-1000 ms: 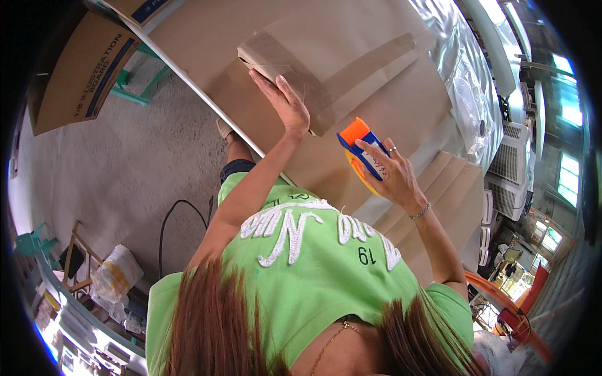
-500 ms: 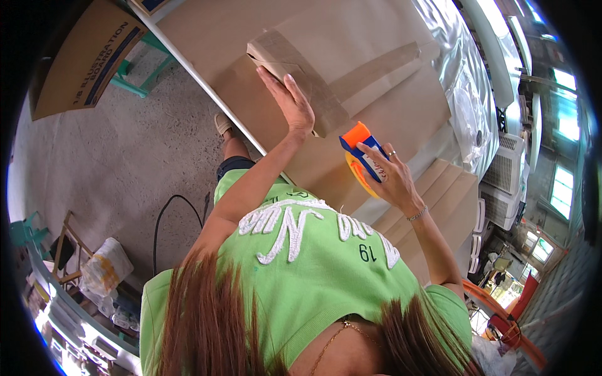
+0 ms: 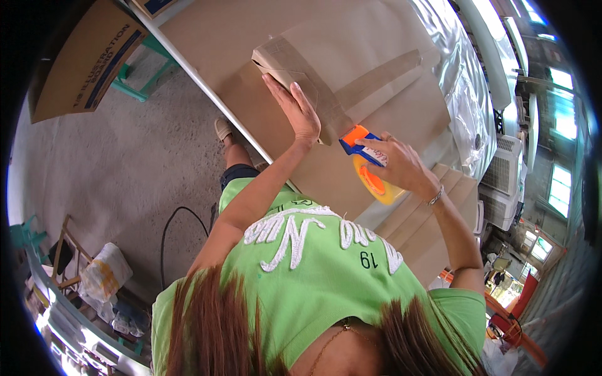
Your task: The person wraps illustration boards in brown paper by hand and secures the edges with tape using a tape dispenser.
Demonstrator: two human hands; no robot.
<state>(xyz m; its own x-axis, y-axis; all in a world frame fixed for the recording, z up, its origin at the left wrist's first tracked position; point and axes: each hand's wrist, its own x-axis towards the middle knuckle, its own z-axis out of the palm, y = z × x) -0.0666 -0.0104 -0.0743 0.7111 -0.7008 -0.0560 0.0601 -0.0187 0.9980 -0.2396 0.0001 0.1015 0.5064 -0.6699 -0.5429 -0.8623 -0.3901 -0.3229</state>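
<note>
A flat box-shaped package (image 3: 307, 75) wrapped in brown paper lies on a larger brown sheet (image 3: 219, 28) on the table. My left hand (image 3: 296, 114) is open, its fingers stretched out and its palm along the package's near side. My right hand (image 3: 404, 164) grips a blue and orange tape dispenser (image 3: 356, 134) that carries a yellowish tape roll (image 3: 387, 191). The dispenser's orange head is close to the package's right end. Whether tape runs between them, I cannot tell. A folded brown paper flap (image 3: 382, 78) extends from the package toward the right.
Shiny clear plastic (image 3: 461, 94) covers the table's far right side. Stacked brown cardboard (image 3: 433, 213) lies beside my right forearm. The table's white edge (image 3: 207, 94) runs along the left. A carton (image 3: 84, 69) and a green stool (image 3: 147, 69) stand beyond it.
My right hand has turned the tape dispenser, showing more of its roll, and its head is nearer the package's end. My left hand still rests against the package.
</note>
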